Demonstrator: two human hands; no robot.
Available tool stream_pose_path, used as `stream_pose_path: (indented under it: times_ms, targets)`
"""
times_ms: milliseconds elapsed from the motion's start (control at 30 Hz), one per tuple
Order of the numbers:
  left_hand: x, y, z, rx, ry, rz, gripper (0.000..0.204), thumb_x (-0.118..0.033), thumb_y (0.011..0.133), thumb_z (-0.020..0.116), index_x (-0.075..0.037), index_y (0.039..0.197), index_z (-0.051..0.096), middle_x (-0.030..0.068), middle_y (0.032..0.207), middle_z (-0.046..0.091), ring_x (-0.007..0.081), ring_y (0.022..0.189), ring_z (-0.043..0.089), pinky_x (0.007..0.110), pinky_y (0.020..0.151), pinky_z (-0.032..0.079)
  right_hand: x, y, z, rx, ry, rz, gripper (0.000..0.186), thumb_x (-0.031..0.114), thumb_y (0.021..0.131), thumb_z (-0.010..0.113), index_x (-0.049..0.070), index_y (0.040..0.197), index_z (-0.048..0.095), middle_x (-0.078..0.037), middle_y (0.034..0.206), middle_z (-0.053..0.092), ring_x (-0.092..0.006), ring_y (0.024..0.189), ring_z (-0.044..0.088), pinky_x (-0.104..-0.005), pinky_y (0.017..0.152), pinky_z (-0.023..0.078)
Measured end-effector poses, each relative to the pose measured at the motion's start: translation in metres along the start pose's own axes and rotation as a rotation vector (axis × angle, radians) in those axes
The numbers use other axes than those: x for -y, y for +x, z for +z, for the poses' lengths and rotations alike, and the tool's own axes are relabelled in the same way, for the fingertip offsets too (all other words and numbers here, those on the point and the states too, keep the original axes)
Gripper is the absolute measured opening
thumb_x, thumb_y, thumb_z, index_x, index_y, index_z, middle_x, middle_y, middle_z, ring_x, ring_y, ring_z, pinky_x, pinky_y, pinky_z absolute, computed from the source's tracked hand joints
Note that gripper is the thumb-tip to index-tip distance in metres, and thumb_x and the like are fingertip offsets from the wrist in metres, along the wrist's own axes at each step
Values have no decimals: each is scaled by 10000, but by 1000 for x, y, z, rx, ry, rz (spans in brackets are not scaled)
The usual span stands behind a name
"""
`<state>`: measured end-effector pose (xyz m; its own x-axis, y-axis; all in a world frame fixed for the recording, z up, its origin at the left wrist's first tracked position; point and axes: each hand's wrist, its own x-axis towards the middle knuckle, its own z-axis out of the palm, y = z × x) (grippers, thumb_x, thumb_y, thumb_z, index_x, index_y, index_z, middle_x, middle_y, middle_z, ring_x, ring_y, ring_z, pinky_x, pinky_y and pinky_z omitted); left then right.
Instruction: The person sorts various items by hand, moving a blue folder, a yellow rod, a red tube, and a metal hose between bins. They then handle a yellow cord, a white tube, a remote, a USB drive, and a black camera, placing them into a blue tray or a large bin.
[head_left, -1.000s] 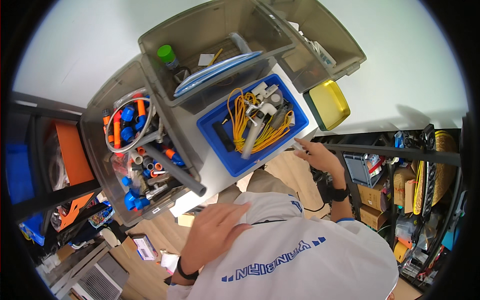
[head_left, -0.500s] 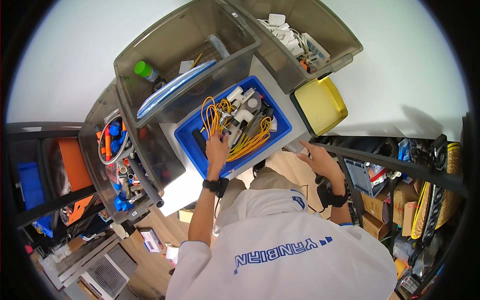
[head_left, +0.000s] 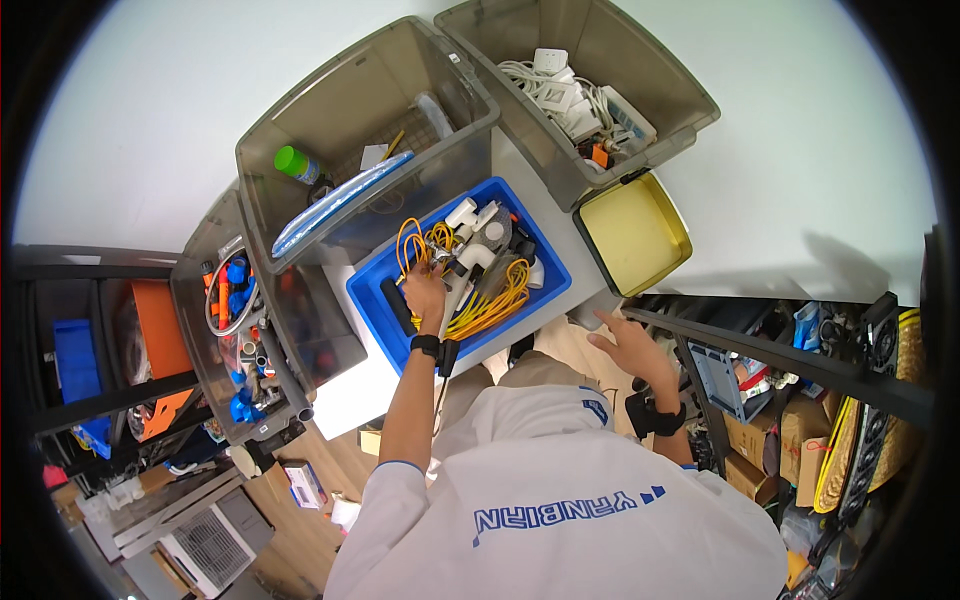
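Inside the blue tray [head_left: 368, 312], we're watching the left hand [head_left: 424, 292] crooking beside yellow cord [head_left: 516, 290]; whether its grip is grasping, we can't tell. Right of the tray, the right hand [head_left: 637, 345] is hanging released. Overlapping loops could be catching white fittings [head_left: 473, 258], dragging them along.

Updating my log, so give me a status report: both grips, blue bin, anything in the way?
Left grip inside blue bin, beside yellow cable coils; hold unclear. Right grip open, outside it. White pipe elbow close beside left grip.
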<state>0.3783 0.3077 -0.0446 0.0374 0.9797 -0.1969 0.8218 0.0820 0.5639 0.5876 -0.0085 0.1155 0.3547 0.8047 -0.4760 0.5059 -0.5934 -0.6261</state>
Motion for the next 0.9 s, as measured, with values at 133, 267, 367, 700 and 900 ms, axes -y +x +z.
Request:
stream_pose_path:
  times_ms: [133,267,367,700,900]
  targets:
    - [-1,-6,-1,-84,133,157,304,-317,863,807,-122,1095,781,156,1022,758,387,851,741,497,738,579,-11,1,2,11,3,-34,637,401,1034,604,-69,1452,508,-318,1322,634,-469,1241,601,-483,1054,477]
    - [2,-9,-1,-97,290,295,272,-311,904,766,-125,1102,766,143,1053,743,396,837,738,504,700,583,-16,5,3,-2,-15,-48,625,407,1031,614,-29,1469,512,-315,1325,631,-470,1204,618,-470,1042,481]
    - [4,-11,-4,-89,349,338,275,-300,943,719,-129,1158,720,139,1112,722,398,830,740,510,674,588,-15,5,1,-24,-40,-73,622,394,1027,624,-44,1455,517,-316,1327,630,-462,1216,617,-465,1043,482]
    - [-1,-13,-5,-61,316,297,306,-292,954,702,-78,1173,683,189,1003,748,419,825,737,532,686,584,-8,9,-2,23,-45,-117,635,376,1034,598,-69,1472,480,-345,1209,657,-488,1164,617,-497,1013,481]
    - [-5,1,-18,-74,471,426,267,-227,955,682,-68,1168,685,174,1059,746,393,836,741,516,665,583,-9,7,-3,25,-49,-113,644,386,1035,596,-79,1466,481,-339,1225,656,-481,1180,614,-495,1018,480]
